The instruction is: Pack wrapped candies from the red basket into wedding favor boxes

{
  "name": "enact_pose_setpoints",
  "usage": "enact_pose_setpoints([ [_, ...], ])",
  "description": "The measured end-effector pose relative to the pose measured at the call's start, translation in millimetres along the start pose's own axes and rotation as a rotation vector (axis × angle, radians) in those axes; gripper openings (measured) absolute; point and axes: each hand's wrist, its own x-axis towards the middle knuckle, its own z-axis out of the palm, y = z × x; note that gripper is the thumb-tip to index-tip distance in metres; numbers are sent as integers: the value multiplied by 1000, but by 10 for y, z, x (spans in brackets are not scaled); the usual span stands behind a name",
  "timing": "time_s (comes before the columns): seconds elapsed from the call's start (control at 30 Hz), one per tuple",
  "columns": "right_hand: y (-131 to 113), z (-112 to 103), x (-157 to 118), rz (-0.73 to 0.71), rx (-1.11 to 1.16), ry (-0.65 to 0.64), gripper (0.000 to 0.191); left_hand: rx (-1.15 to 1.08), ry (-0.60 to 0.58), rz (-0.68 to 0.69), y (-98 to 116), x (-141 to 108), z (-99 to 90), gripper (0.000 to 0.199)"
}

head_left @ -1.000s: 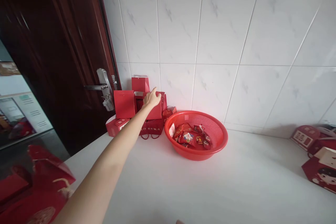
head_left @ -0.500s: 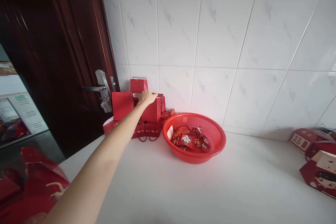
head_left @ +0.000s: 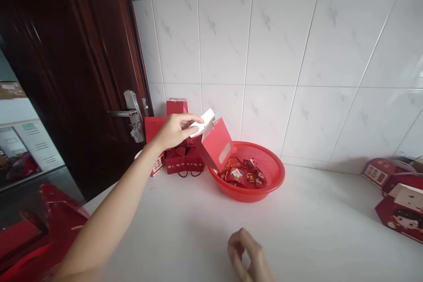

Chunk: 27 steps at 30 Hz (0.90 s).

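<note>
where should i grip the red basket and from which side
Probably the rim of the red basket, on its right side, with the right hand coming from the right. The rim flares out over a narrower base, giving fingers an edge, and that side is unobstructed, whereas the tilted red box in the left hand covers part of the left edge in this view.

- Here's the held box (head_left: 216, 143), smooth matt red card, and look, plain white card on the flap!
- Below it, the basket (head_left: 279, 180): red plastic, finely perforated sides, a glossy rim.
- Inside, the packets (head_left: 236, 174) show shiny, crinkled wrappers.
- Now the worktop (head_left: 313, 224), smooth with a soft sheen.
- Behind, glossy, smooth wall tiles (head_left: 271, 44).
- And over there, a dark, polished, wood-look door (head_left: 66, 53) with a silvery metal handle (head_left: 120, 113)!
</note>
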Motion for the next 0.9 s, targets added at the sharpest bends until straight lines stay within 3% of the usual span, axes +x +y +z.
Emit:
enact_pose_setpoints([
  [0.1, 182, -209, 106, 183, 81, 99, 27, 36, -116, 71, 266, -243, 82, 31],
  [0.17, 249, -402, 156, 291, 176, 92, 30, 30, -249, 83, 387, -373, 177, 31],
  [0.27, 275, -677, 212, 380, 454, -36, 37, -13, -429, 131, 462, -528, 386, 31],
  [0.33, 267, -794, 237, 365, 569, -117, 46, -36, -490, 207, 456, -612, 555, 31],
  [0.43, 264, -833, 240, 294, 498, -154, 64, -65, -540, 306, 415, -716, 803, 33],
  [0.53, 280, -758, 203, 307, 330, -99, 74, -105, -602, 301, 365, -796, 999, 33],
  [0.67, 310, -639, 164, 323, 519, -42, 77, -343, -610, 126, 255, -863, 1188, 27],
  [0.77, 336, -598, 177, 320, 672, -53, 74, -579, -600, -167, 145, -877, 1310, 26],
  [0.9, 351, -588, 206, 372, 678, -49, 69, -762, -582, -490, 23, -880, 1441, 30],
])
